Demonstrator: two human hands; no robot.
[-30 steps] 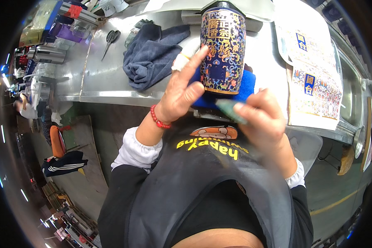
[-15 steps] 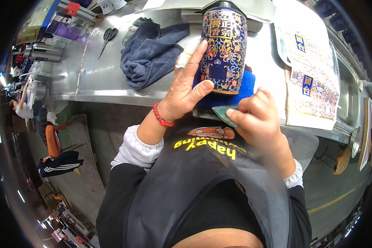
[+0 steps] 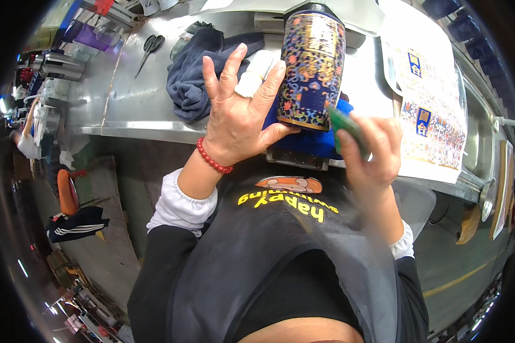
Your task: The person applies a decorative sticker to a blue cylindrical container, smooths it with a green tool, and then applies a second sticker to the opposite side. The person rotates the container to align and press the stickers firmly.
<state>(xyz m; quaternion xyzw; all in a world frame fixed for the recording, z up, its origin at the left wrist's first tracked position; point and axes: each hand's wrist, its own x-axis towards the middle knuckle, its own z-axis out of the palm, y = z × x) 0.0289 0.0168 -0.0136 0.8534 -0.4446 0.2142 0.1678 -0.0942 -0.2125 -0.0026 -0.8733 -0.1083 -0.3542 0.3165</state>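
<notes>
A dark blue bottle (image 3: 312, 71) with gold and multicoloured floral decoration lies on a bright blue cloth (image 3: 343, 108) at the edge of the metal bench. My left hand (image 3: 237, 123) rests against the bottle's left side with thumb and index finger, its fingers spread wide. One finger of that hand wears a white wrap (image 3: 254, 74), and a red bead bracelet circles the wrist. My right hand (image 3: 377, 148) pinches a flat green scraper (image 3: 346, 128), slightly blurred, at the bottle's lower right side.
A crumpled grey-blue towel (image 3: 189, 77) and black scissors (image 3: 150, 51) lie on the bench (image 3: 137, 94) to the left. On the right are printed decal sheets (image 3: 426, 134) beside a metal sink (image 3: 483, 123). Several dark blue containers (image 3: 466, 28) line the far right.
My right hand has lifted the scraper up and right to the bottle's side. My left hand's fingers have spread apart. The bottle appears turned, its large gold lettering less face-on.
</notes>
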